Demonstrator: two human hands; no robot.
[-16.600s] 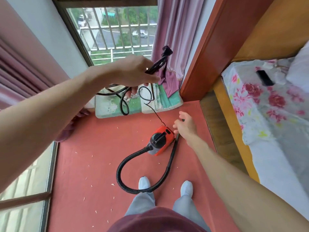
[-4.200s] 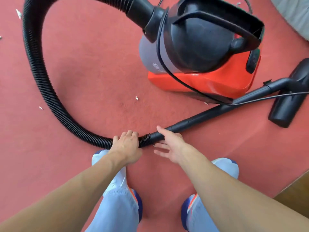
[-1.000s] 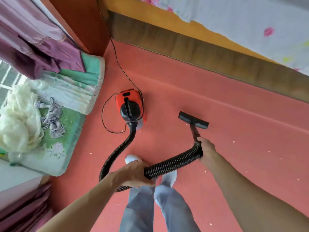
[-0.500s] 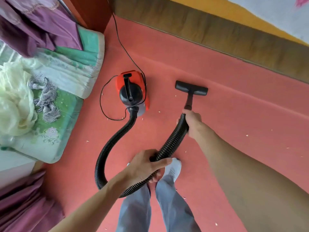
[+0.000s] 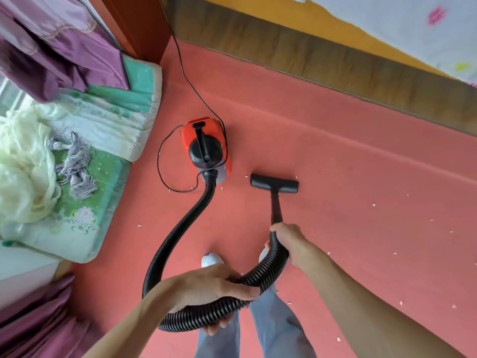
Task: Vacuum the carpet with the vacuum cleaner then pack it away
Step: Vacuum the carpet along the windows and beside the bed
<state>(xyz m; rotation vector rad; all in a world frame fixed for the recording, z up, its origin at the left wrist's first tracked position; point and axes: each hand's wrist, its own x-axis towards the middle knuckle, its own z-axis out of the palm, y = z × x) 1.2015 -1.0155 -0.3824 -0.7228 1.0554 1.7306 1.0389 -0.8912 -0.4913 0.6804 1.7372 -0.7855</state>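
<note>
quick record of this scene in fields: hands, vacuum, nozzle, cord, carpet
left hand: grips the hose at its low bend
right hand: grips the hose end by the wand
vacuum cleaner: red and black, standing on the carpet
nozzle: flat on the carpet, right of the vacuum cleaner
cord: loops left of the vacuum cleaner
carpet: red, pale scraps scattered on it

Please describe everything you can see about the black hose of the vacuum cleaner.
The hose is black, ribbed and looks like flexible plastic. It leaves the near end of the red vacuum cleaner, which stands on the red carpet, bends toward the person in a U-shaped loop, then rises to the rigid black wand. The left hand grips the bottom of the loop; the right hand grips its end near the wand.
</note>
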